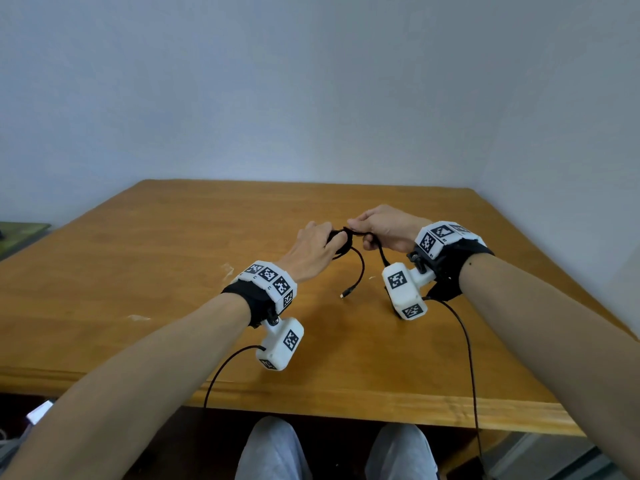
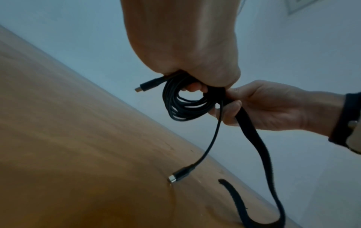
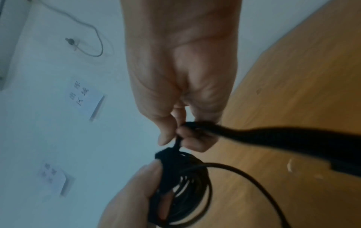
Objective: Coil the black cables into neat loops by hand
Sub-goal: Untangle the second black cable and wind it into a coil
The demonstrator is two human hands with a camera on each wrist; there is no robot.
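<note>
Two hands (image 1: 349, 237) hold one coiled cable (image 2: 185, 101) and one strap (image 2: 254, 135).

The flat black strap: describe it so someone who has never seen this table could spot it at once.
Start at the wooden table, then go to the two hands meeting above its middle. The left hand grips a coiled black cable; the right hand pinches the flat black strap beside that coil. Unlike the thin round cable, it is a wide, flat band hanging down to the tabletop.
</note>
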